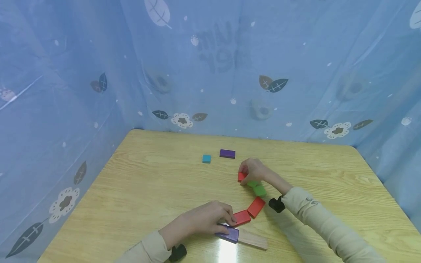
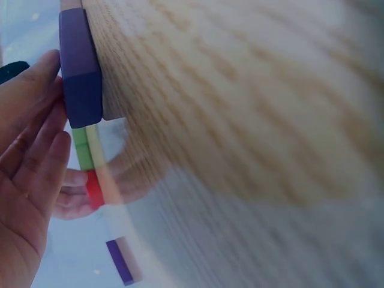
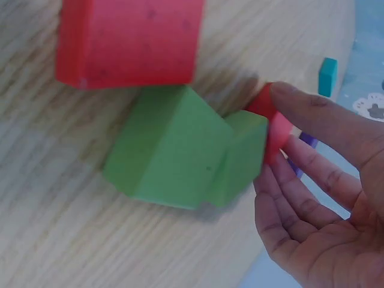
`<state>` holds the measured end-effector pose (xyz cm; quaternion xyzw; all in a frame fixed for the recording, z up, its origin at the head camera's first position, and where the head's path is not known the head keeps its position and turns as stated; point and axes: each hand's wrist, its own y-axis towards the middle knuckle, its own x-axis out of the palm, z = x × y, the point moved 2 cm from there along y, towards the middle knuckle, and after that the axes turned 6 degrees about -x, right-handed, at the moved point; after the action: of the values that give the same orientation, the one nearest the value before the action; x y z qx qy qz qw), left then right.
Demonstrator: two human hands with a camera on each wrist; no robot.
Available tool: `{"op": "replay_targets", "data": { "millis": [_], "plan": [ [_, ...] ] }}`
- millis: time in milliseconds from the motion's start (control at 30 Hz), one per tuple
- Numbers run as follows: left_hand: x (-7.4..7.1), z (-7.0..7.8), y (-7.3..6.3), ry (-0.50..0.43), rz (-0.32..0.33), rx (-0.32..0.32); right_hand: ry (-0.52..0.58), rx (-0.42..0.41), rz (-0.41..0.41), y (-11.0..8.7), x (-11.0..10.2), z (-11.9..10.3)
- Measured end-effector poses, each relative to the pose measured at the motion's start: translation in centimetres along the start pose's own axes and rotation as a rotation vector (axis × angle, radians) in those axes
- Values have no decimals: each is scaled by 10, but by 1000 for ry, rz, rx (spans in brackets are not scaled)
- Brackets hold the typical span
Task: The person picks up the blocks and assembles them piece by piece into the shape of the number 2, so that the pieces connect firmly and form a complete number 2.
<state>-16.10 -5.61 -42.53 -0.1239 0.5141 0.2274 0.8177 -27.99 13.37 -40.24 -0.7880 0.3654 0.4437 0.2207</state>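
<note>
My left hand is at the near end of a curved row of blocks, thumb on a purple block and fingertips by its far side. In the left wrist view those fingers are bent against the purple block. A red block lies just beyond that hand, followed by another red block. My right hand pinches a red block between thumb and fingers at the far end of the row. Right beside it are two green blocks, shown angled to each other in the right wrist view.
A plain wooden block extends right from the purple block. Farther back on the table lie a small blue block and another purple block. A blue patterned curtain hangs around the table's back and sides.
</note>
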Motion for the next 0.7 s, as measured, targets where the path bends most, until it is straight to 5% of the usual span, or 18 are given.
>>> {"op": "replay_targets", "data": {
  "millis": [467, 700],
  "plan": [
    [1, 0, 0, 18, 13, 29, 22, -35, -11, -1, -9, -3],
    [7, -1, 1, 9, -1, 21, 64, -62, 108, 15, -35, 4]
  ]
}}
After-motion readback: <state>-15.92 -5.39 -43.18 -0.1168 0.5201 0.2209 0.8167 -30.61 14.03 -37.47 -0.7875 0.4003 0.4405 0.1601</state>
